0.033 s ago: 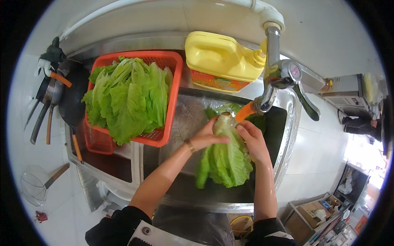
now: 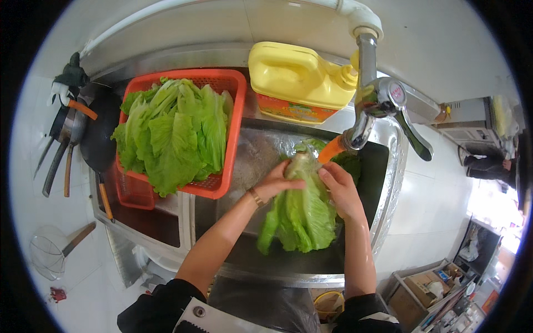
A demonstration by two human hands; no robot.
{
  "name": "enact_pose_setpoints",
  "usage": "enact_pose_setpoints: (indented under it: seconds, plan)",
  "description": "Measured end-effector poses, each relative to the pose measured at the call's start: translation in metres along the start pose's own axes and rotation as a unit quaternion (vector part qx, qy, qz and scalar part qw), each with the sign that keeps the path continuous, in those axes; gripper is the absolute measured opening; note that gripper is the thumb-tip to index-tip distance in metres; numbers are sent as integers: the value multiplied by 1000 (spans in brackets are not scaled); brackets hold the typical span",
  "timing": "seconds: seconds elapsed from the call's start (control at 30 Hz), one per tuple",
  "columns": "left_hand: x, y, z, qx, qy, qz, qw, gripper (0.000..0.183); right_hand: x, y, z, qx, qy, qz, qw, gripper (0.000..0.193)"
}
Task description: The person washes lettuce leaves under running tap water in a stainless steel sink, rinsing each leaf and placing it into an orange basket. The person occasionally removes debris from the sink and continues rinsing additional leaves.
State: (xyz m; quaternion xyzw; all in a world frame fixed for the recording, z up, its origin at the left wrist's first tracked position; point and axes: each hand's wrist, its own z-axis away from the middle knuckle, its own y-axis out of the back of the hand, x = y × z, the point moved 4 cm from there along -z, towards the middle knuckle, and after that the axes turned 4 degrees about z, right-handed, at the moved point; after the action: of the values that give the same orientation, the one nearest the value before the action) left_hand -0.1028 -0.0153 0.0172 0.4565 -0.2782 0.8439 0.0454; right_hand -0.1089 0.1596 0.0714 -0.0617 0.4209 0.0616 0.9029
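Note:
Over the metal sink [image 2: 222, 238], a head of green leaf lettuce [image 2: 304, 219] is held between my two hands, stem end toward the tap and leaves hanging toward me. My left hand [image 2: 276, 182] grips it near the stem, thumb across the front. On its other side, my right hand [image 2: 340, 190] has curled fingers against the leaves. The orange spout sleeve [image 2: 332, 149] of the chrome tap [image 2: 375, 108] sits just above the stem, and water seems to run over it. More green leaves [image 2: 348, 164] lie in the sink behind, partly hidden.
A red plastic basket [image 2: 240, 122] piled with lettuce leaves [image 2: 172, 133] stands left of the sink. Behind sits a yellow jug [image 2: 300, 75] with a pump. Pans [image 2: 100, 130] and a wire strainer [image 2: 49, 255] hang on the left wall. Far right, a person [image 2: 491, 166] is partly visible.
The lettuce has shifted slightly, its leaves swinging a little left and its stem end turning less toward me. Both hands stay nearly in place.

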Motion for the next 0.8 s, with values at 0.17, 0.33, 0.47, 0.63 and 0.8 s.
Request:
enact_pose_setpoints:
  seconds: [0.17, 0.33, 0.47, 0.63, 0.8]
  plan:
    - [-42, 27, 21, -16, 157, 357, 921, 59, 5, -33, 10, -106, 50, -3, 993, 30]
    - [-27, 18, 36, -58, 139, 289, 945, 68, 7, -26, 15, -126, 65, 74, 987, 29]
    - [-2, 3, 43, -92, 121, 320, 935, 73, -15, -12, 10, -92, 248, 288, 920, 35]
    - [-4, 7, 18, -124, 124, 74, 982, 74, -36, -22, 5, -222, 308, 396, 836, 58]
    - [-19, -2, 2, -237, 165, -19, 957, 69, -36, -27, 8, -309, 249, 535, 746, 51]
